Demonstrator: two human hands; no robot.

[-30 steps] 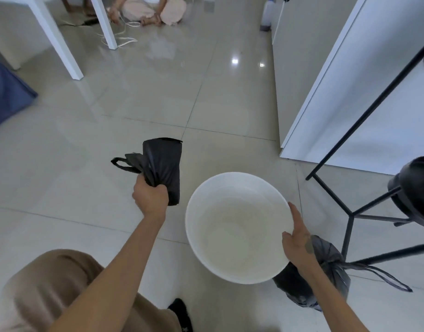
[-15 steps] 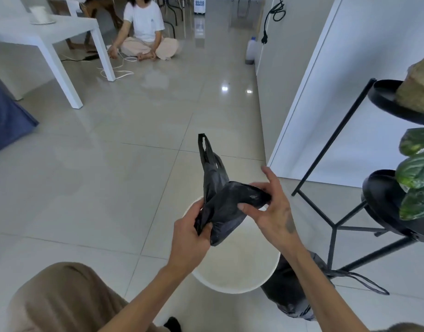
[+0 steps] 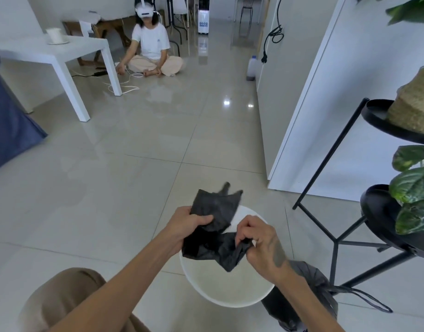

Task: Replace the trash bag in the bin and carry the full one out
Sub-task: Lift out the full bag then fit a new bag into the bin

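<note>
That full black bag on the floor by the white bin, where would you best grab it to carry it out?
Probably by the tied neck, where the full bag gathers into its handles, which trail out to the right. Come from above on the right; the bin blocks the left.

Both hands, left and right, grip a crumpled black bag above the white bin.

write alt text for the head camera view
The left hand and right hand both grip a crumpled black trash bag over an empty white bin on a tiled floor. A full, tied black bag lies right of the bin, beside a black plant stand.
</note>
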